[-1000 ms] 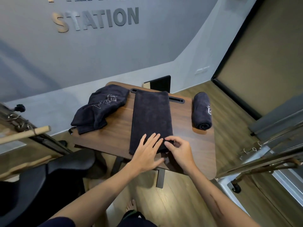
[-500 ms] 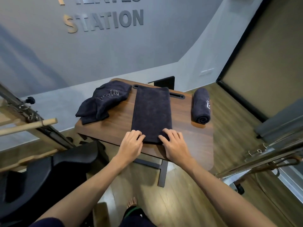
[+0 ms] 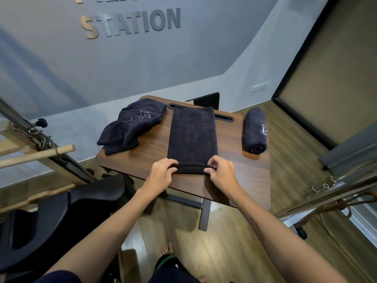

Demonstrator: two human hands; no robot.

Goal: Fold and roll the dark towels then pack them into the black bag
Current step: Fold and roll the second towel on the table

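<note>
Rolling: folded towel (image 3: pixel 192 135), dark terry, lying flat on the table (image 3: pixel 251 180) and reaching away from the grip. Left hand (image 3: pixel 162 173) and right hand (image 3: pixel 221 173) are pinching its near hem's two corners (soft, light, likely unrolling unless kept tight).

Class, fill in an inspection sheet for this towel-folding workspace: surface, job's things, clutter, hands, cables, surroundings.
Surface: wooden table, with a dark slot at its far edge.
Job's things: folded towel lies flat at centre, its near edge turned up in a first roll; rolled towel at the right; loose towels heaped at the left; black bag not identifiable.
Clutter: nothing seen.
Hands: left hand and right hand each grip the near edge of the folded towel.
Cables: nothing seen.
Surroundings: grey wall with STATION lettering; black chair; wooden floor.
</note>
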